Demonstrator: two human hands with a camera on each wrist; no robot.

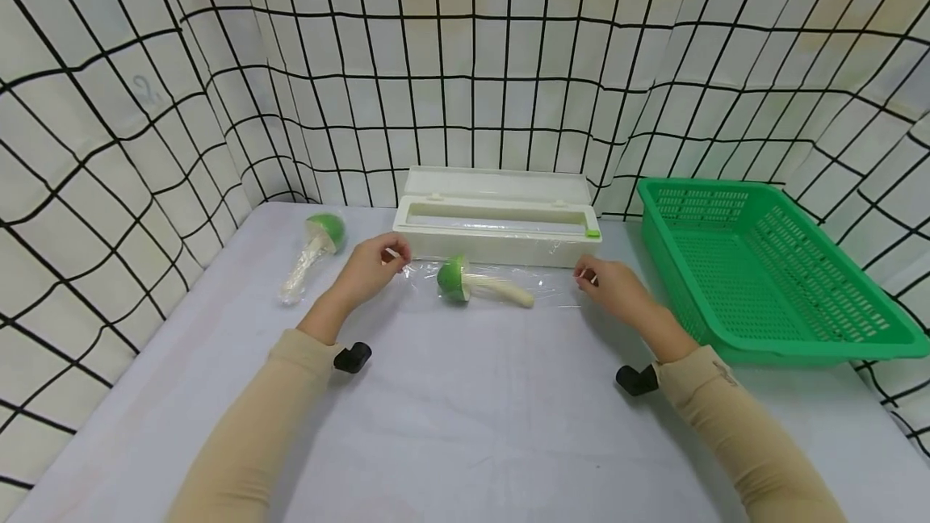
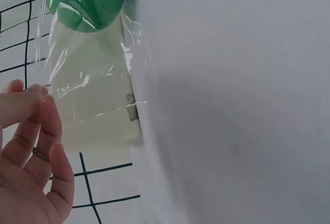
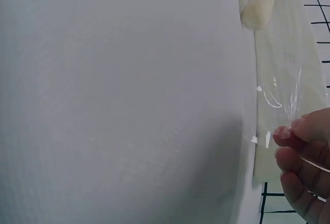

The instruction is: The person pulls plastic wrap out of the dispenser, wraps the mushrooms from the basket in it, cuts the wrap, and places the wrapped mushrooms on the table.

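Observation:
A sheet of clear cling film [image 1: 559, 287] stretches between the hands along the front of the white cling film dispenser [image 1: 494, 247]. My left hand [image 1: 372, 266] pinches its left end between thumb and fingertip, as the left wrist view shows. At the other end, my right hand [image 1: 612, 287] pinches a gathered bit of the film [image 3: 292, 100]. Between the hands lies a green-capped, pale-stalked piece [image 1: 454, 279], mushroom-like in shape, its cap to the left. Whether film fully covers it I cannot tell. A similar piece [image 1: 328, 231], its stalk in crinkled film, lies left of my left hand.
The dispenser's lid [image 1: 501, 182] stands raised at the back, with a green cutter tab [image 1: 592, 233] at its right end. A green plastic basket [image 1: 697, 321] stands on the right. Black wire mesh [image 1: 472, 79] borders the white-covered table [image 1: 465, 434].

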